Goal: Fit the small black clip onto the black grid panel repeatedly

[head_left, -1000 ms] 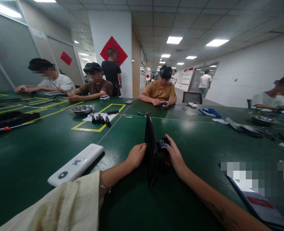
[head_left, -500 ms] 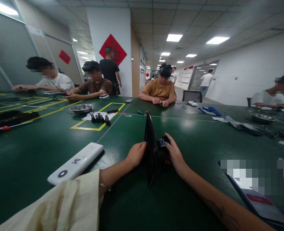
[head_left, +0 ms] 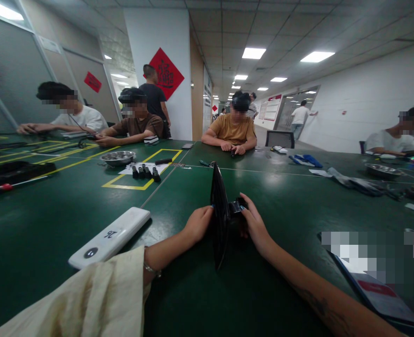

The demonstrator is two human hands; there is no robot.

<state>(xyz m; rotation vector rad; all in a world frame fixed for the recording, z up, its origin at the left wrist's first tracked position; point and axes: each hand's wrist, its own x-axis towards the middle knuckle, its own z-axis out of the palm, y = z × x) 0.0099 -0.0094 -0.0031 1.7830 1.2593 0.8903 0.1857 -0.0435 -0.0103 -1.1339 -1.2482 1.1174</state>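
A thin black panel [head_left: 220, 220] stands on edge in front of me, seen almost side-on. A dark, glossy block-like part [head_left: 235, 208] joins its right face; its exact kind I cannot make out. From the left, my left hand [head_left: 199, 224] grips the panel, its fingertips hidden at the panel's near face. My right hand [head_left: 256, 229] closes round the block-like part, thumb and forefinger on its upper side, the other fingers partly hidden. Left of my left forearm lies a white power-bank-like device [head_left: 110, 238] marked with black characters.
Several short black cylinders [head_left: 145, 173] stand on white paper inside a yellow tape outline, near a metal bowl [head_left: 118, 158]. A phone-like device [head_left: 375, 285] lies at right. Blue gloves [head_left: 305, 160] and a second bowl [head_left: 383, 171] sit farther back. Other people sit around the green table [head_left: 178, 290].
My hands and the black panel stay nearly still. In the background, the standing person in dark clothes has shifted left, and the walking person at the back right has moved slightly.
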